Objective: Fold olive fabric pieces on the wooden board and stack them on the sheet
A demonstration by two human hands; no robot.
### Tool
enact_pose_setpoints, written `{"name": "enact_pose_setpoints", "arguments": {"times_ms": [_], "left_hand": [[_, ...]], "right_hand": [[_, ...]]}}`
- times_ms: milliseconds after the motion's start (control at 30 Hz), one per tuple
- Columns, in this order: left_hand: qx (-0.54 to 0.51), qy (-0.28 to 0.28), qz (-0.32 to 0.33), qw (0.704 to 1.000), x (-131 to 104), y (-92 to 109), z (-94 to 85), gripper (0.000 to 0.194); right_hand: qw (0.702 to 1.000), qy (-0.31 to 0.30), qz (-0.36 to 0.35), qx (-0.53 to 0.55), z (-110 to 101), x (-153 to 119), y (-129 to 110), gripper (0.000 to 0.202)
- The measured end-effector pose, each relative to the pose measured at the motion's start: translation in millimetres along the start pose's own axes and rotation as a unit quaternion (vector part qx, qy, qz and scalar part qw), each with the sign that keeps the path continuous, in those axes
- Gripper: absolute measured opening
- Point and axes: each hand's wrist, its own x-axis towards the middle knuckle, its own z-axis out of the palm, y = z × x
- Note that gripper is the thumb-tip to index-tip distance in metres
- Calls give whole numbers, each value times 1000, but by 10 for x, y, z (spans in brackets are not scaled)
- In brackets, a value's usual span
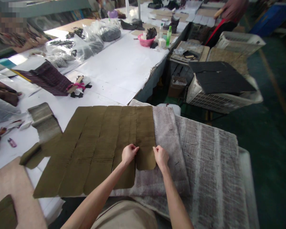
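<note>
Several olive-green fabric panels [92, 149] lie side by side, overlapping, on a greyish cloth [169, 136] in front of me. The rightmost panel [145, 133] is shorter at its near end, with rounded corners there. My left hand [129, 154] pinches that panel's left edge. Its right edge is between the closed fingertips of my right hand [161, 156]. Left of the row, a loose olive strip [47, 124] lies partly folded.
A striped cloth-covered surface [212, 165] extends right. Beyond are a white crate [212, 98] under a black sheet [221, 76], a pink basket [146, 40], a green bottle [168, 35] and plastic bags [88, 41]. A person's sleeve [234, 11] shows at upper right.
</note>
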Motion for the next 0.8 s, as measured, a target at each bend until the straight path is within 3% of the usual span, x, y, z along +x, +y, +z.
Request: {"name": "enact_pose_setpoints", "arguments": {"times_ms": [800], "left_hand": [[19,-3,0,1000,-39,18,-16,29]], "right_hand": [[999,-17,-1,-29,3,22,-7,24]]}}
